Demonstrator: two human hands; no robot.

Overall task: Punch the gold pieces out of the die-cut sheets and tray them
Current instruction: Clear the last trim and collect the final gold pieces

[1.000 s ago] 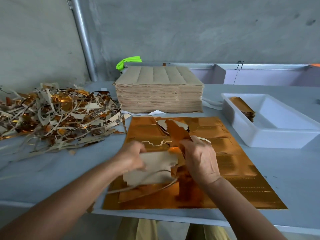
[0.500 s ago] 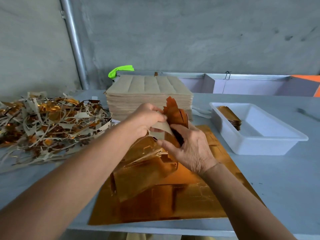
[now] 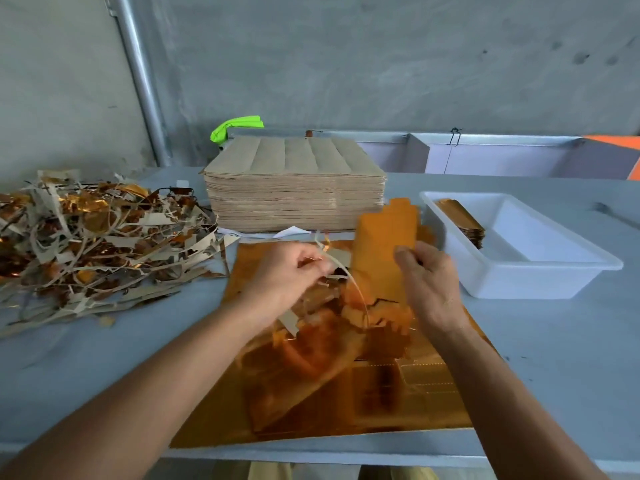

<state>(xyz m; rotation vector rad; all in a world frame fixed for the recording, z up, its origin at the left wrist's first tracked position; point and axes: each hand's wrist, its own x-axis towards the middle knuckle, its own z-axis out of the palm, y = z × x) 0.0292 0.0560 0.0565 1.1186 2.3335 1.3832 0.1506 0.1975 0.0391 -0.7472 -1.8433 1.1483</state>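
Observation:
A gold die-cut sheet (image 3: 346, 407) lies flat on the table in front of me. My right hand (image 3: 427, 282) grips a punched gold piece (image 3: 384, 244), held upright above the sheet. My left hand (image 3: 294, 271) pinches thin strips of leftover trim (image 3: 332, 258) that hang down onto torn gold scrap on the sheet. A white tray (image 3: 540, 282) at the right holds a small stack of gold pieces (image 3: 462, 221) in its far left corner.
A tall stack of brown-backed sheets (image 3: 294, 181) stands behind the gold sheet. A heap of scrap trimmings (image 3: 97, 237) covers the table's left side. A green object (image 3: 235, 124) lies behind the stack. The table's front edge runs just below the sheet.
My hands have pulled apart: the right one now holds the gold piece free and further right, and the left one keeps only the trim strips. The torn scrap has dropped onto the sheet.

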